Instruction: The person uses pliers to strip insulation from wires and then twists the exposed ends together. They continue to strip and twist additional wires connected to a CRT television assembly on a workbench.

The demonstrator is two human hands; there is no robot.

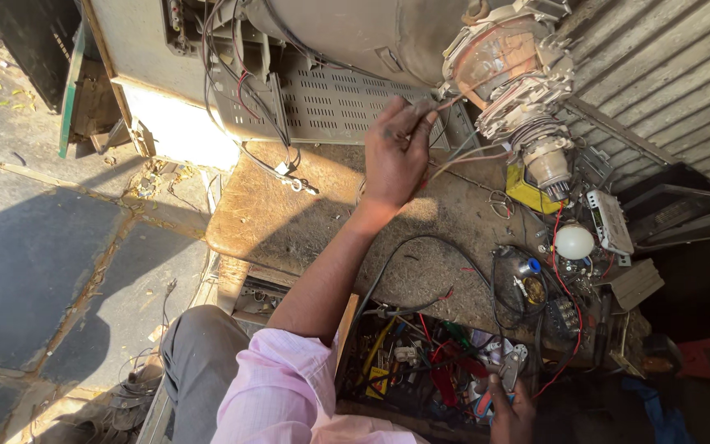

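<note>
While our left hand [396, 156] pinches thin wires [462, 156] just beside the picture tube's coil [507, 74], our right hand [513, 407] grips a small metal part [509, 362] over the open toolbox [421, 362].

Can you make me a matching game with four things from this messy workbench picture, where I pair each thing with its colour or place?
Things:
1. round bulb
2. left hand
3. right hand
4. flat plastic piece

Colour or place:
A. down in the open drawer of tools
B. yellow, under the neck of the picture tube
C. white, on the bench near the right side
D. up at the thin wires by the picture tube

Right pairs: 1-C, 2-D, 3-A, 4-B
</note>
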